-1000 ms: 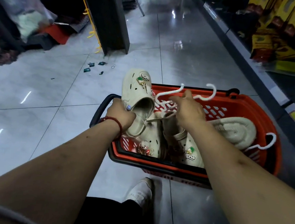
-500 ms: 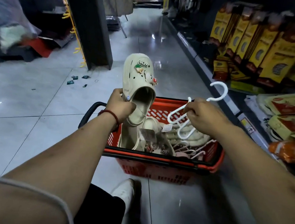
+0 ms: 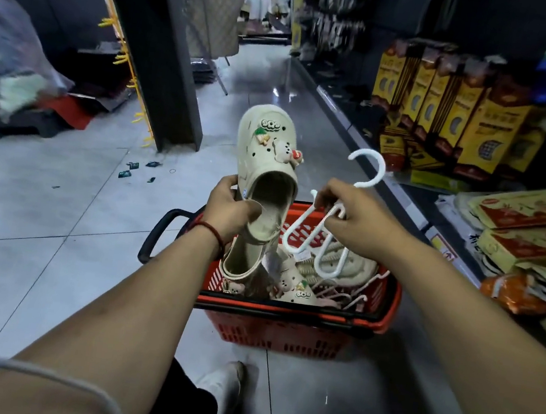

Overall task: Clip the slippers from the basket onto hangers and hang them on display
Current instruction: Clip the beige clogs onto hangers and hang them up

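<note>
My left hand grips a cream clog slipper with small charms by its heel opening, toe pointing up and away. A second cream clog hangs just below it, partly behind my wrist. To the right, my right hand pinches a white plastic hanger near its hook, its two loops dangling over the red basket. Inside the basket lie more cream slippers and several white hangers.
The basket stands on a glossy tiled aisle floor, its black handle to the left. Shelves with yellow boxes and flat packs line the right. A dark pillar with yellow hooks stands at back left. My foot is below the basket.
Both hands have lifted out of the basket. The slipper in my left hand has risen and the hanger in my right hand has come up clear of the basket rim.
</note>
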